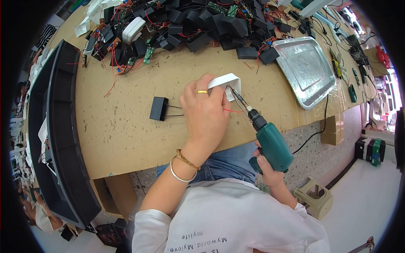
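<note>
Between the pinching thumb and fingers of your left hand (pixel 206 110) is the white case (pixel 228 79), apparently steadied for the green iron (pixel 275 146) reaching in beside them; your right hand (pixel 268 169) curls its fingers round the handle.

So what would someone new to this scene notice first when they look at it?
Probably the green gun-shaped tool right of centre, gripped in the right hand, its metal tip at the white casing that the left hand holds. Next, likely the big tangled pile of black boxes along the table's far side, and the shiny metal tray to its right.
</note>
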Demonstrator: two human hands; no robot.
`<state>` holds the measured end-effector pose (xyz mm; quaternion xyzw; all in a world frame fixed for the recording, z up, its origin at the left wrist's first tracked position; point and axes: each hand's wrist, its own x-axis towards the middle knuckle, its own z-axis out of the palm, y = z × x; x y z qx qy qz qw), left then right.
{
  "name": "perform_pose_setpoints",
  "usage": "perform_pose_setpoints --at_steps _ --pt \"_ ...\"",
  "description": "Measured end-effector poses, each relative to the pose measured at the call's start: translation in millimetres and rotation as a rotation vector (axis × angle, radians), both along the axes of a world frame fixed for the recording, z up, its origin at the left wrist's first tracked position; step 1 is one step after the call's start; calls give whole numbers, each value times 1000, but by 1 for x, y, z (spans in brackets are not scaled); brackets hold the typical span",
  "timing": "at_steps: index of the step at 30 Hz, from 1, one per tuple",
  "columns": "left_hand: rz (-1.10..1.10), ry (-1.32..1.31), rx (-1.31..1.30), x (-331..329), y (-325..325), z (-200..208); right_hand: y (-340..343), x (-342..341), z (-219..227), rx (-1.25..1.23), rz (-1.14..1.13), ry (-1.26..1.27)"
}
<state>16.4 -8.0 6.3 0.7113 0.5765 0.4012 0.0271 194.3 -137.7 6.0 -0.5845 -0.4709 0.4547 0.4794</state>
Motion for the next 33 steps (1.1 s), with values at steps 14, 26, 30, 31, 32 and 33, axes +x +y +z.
perform_pose_setpoints --at_steps 14,26,30,31,32,33 --pt "-9 0 -10 -4 -2 3 4 25 -1 -46 29 1064" --pt "6 20 -20 -2 -2 3 7 19 3 -4 -25 656" --pt "3 18 -1 -2 0 2 6 12 6 57 -47 324" --pt "1 19 7 -2 -1 2 3 15 3 55 9 318" --pt "5 18 3 -2 0 2 2 16 1 55 66 312" --pt "2 17 4 -3 0 2 3 16 1 52 69 311"
